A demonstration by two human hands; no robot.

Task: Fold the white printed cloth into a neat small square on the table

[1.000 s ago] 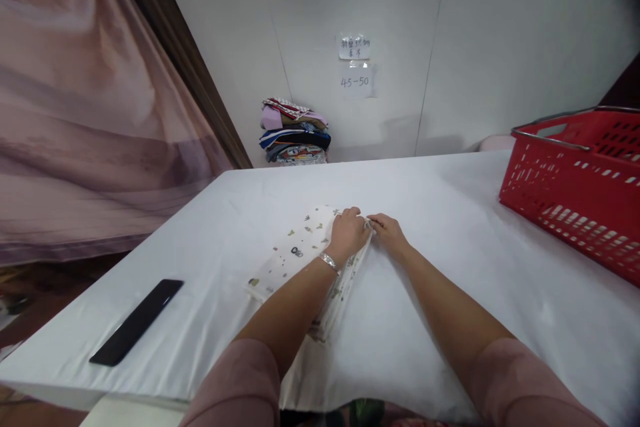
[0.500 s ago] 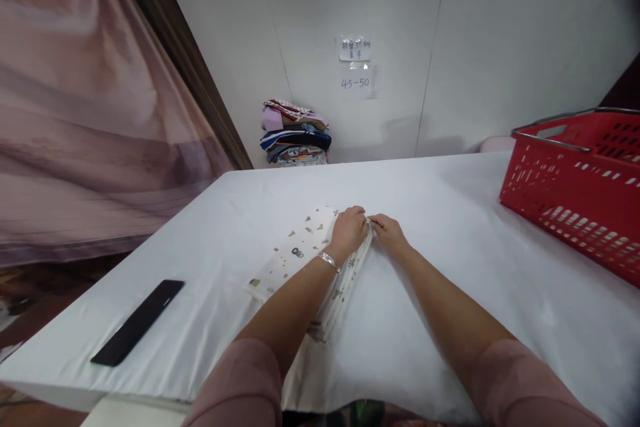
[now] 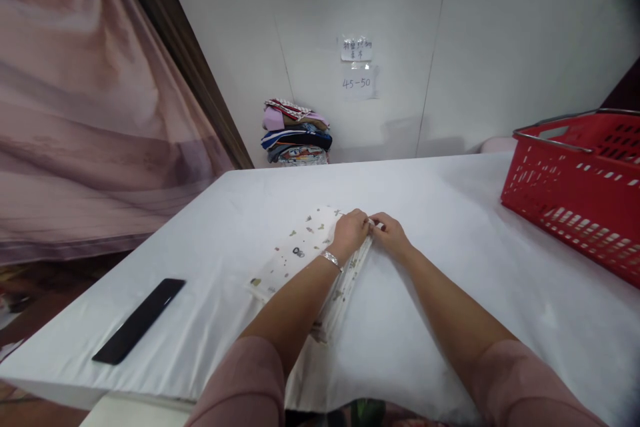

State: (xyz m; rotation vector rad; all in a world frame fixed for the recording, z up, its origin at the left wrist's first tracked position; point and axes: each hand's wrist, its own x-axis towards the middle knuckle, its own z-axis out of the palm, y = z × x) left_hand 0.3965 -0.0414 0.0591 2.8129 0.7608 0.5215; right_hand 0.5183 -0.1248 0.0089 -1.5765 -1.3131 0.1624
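Narrow and busy, the grip of the left hand (image 3: 351, 232) is closed over the upper right corner of a patterned cloth (image 3: 310, 237), and right beside it the grip of the right hand (image 3: 391, 235) pinches the same corner between bent fingers and thumb! From the head view, the two sets of fingertips come together so tightly that exactly which layers each one holds cannot be told.

And what a look this cloth has: creamy white, scattered with little motifs in olive green and tan, a pair of dark looped shapes standing out near the middle, and a bigger green mark down at the left corner. It is folded into a slim bundle, the top face smooth and flat to the left of the forearm, while the right-hand side shows layer upon layer in long, slightly loose ridges. It lies on the white worktop (image 3: 440, 213), around the middle, slanting from upper right to lower left, partly covered by the left forearm with its silvery bracelet (image 3: 331, 259).

Out on the left sits a flat black object (image 3: 140, 320), well apart from the cloth; over on the right, a red basket (image 3: 600, 183) with a metal handle, also well clear.
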